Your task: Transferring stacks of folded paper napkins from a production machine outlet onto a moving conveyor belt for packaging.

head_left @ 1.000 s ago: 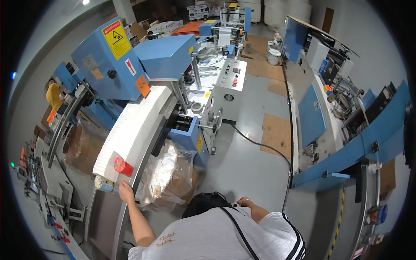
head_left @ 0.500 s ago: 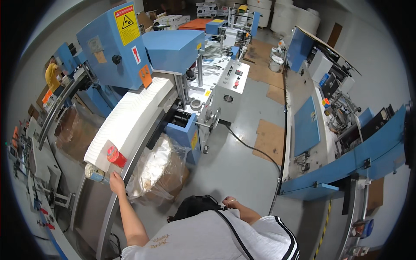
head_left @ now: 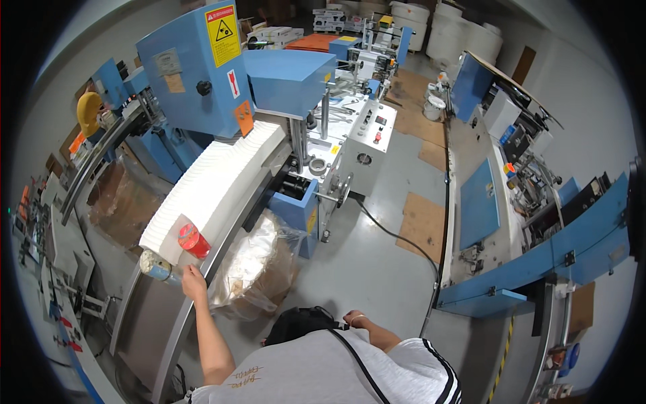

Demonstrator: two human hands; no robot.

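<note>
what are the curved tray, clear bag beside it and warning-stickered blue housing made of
Curved tray: probably bare metal, smooth grey, shiny rim. Clear bag: likely plastic film, wrinkled, glossy. Blue housing: perhaps painted metal; smooth flat panels.

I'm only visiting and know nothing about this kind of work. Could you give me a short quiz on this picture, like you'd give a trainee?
1. True or false: the right hand rests on the white stack of sheets.
2. Which colour covers most of the warning label on the tall blue machine housing? A) green B) yellow C) purple
3. Fill in the blank: the hand nearer the red cylinder is the ____ hand.

Key:
1. False; the right hand is away from the white stack of sheets, off to the right.
2. B
3. left
</note>
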